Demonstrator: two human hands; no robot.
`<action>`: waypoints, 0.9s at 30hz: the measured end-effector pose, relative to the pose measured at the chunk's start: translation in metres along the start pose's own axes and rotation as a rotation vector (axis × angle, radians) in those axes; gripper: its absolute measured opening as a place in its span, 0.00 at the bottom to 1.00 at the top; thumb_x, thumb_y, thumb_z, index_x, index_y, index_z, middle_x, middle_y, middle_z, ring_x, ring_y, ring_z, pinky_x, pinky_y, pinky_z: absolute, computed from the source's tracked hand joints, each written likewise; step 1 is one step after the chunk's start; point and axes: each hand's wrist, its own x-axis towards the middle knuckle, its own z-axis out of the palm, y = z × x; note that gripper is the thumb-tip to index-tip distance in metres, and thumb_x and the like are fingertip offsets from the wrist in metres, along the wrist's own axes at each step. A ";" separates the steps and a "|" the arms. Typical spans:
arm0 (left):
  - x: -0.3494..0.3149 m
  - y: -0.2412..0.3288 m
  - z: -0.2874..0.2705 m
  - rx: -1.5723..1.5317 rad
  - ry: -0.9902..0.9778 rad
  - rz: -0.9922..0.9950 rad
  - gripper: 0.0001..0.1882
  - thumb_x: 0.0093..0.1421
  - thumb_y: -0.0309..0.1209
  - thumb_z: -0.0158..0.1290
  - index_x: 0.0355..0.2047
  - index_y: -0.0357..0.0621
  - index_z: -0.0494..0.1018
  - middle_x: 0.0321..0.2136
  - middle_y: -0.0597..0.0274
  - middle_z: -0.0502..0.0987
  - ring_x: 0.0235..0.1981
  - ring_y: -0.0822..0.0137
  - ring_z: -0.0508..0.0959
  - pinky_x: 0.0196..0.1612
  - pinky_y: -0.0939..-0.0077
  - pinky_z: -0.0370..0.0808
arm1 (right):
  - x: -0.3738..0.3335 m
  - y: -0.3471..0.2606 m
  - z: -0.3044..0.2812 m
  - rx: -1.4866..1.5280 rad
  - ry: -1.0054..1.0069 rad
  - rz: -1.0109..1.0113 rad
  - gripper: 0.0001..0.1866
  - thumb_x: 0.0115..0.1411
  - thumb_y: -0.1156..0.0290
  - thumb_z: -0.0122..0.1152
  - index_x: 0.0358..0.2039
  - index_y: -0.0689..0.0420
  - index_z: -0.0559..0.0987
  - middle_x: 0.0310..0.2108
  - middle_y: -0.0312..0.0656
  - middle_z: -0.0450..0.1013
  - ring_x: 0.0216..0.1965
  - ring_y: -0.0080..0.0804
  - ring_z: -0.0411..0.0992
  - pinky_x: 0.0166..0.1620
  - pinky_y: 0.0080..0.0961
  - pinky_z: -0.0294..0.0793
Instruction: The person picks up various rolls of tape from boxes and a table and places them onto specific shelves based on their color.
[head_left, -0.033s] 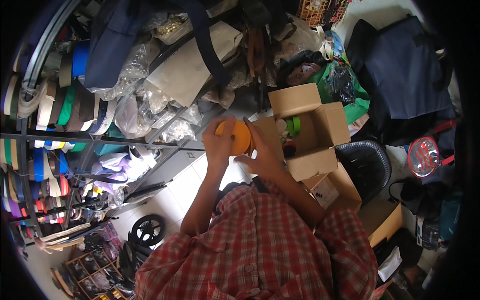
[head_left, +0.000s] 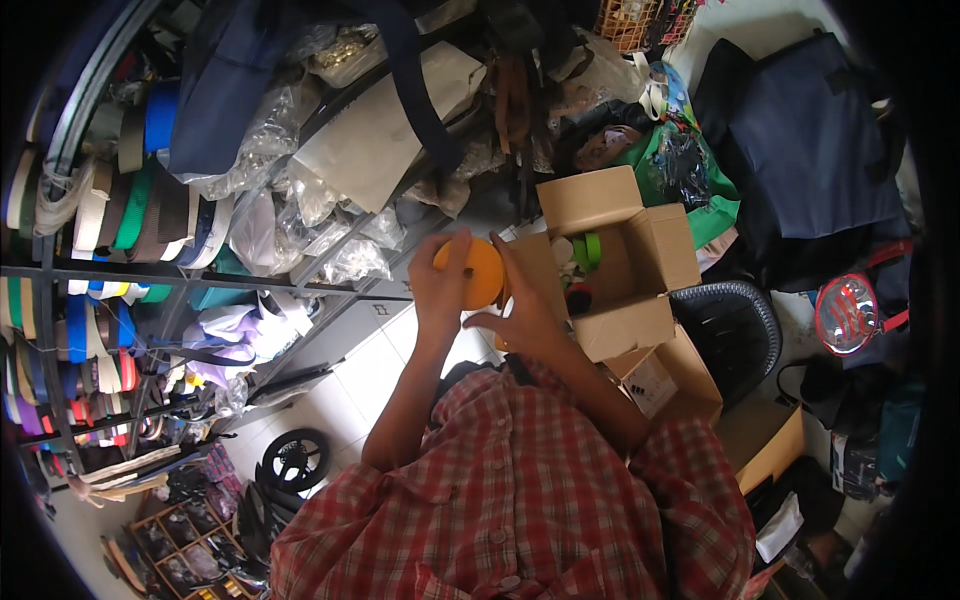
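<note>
In front of my chest I hold a flat, round roll of orange webbing (head_left: 485, 275) with a small dark hole at its middle. My left hand (head_left: 440, 285) wraps round its left side, with fingers across the face. Along the right edge lie the fingers of my right hand (head_left: 528, 310), curved against the roll, its thumb lower and pointing left. A short orange piece shows between the right fingers and the roll; its end is hidden. Just right of my right hand stands an open cardboard box (head_left: 625, 255) with green rolls (head_left: 590, 250) inside.
On the left, a black metal rack (head_left: 170, 275) bears several webbing rolls (head_left: 130, 215) and plastic bags. A second cardboard box (head_left: 690, 375) and a black basket (head_left: 740, 330) stand at right. A black wheel (head_left: 296, 458) lies on the white tiled floor (head_left: 350, 400).
The orange roll has shifted very slightly to the right within my hands. My right thumb has moved a little. Everything else stays in place.
</note>
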 end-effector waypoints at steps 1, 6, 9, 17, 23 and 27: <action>0.002 -0.007 0.000 -0.065 -0.041 0.015 0.17 0.58 0.38 0.60 0.36 0.33 0.75 0.28 0.59 0.76 0.26 0.73 0.75 0.30 0.79 0.73 | 0.000 0.000 0.002 0.090 -0.001 0.077 0.48 0.46 0.75 0.72 0.66 0.57 0.56 0.60 0.50 0.62 0.59 0.41 0.63 0.58 0.30 0.64; 0.020 0.006 -0.032 -0.034 -0.401 0.113 0.18 0.57 0.37 0.60 0.39 0.34 0.72 0.29 0.58 0.76 0.27 0.73 0.76 0.32 0.78 0.73 | 0.008 -0.020 -0.009 0.046 -0.151 0.192 0.54 0.39 0.69 0.77 0.66 0.57 0.57 0.60 0.52 0.62 0.60 0.38 0.62 0.60 0.30 0.60; 0.023 0.020 -0.048 0.147 -0.591 0.121 0.13 0.57 0.30 0.59 0.37 0.37 0.70 0.30 0.61 0.75 0.29 0.74 0.75 0.32 0.82 0.72 | 0.003 -0.022 0.009 -0.131 -0.022 -0.081 0.44 0.50 0.70 0.70 0.65 0.56 0.58 0.42 0.45 0.73 0.43 0.31 0.72 0.47 0.24 0.70; 0.003 0.010 -0.095 0.018 -0.303 0.215 0.13 0.55 0.27 0.60 0.37 0.38 0.69 0.29 0.60 0.76 0.30 0.74 0.76 0.31 0.81 0.73 | -0.012 -0.026 0.071 0.467 0.041 0.255 0.19 0.68 0.69 0.47 0.58 0.62 0.68 0.19 0.26 0.59 0.18 0.11 0.54 0.22 0.13 0.54; 0.003 -0.001 -0.155 0.141 -0.499 0.184 0.15 0.54 0.31 0.62 0.36 0.33 0.73 0.29 0.57 0.79 0.26 0.73 0.78 0.29 0.80 0.74 | -0.031 -0.037 0.122 -0.053 0.054 0.044 0.17 0.65 0.72 0.50 0.53 0.64 0.72 0.25 0.42 0.67 0.23 0.26 0.65 0.27 0.23 0.63; -0.008 -0.016 -0.178 0.073 -0.390 0.148 0.15 0.55 0.35 0.62 0.33 0.33 0.76 0.27 0.58 0.79 0.26 0.73 0.77 0.28 0.80 0.73 | -0.038 -0.037 0.152 -0.137 0.097 -0.107 0.19 0.63 0.76 0.49 0.55 0.64 0.70 0.26 0.47 0.67 0.25 0.38 0.67 0.31 0.28 0.66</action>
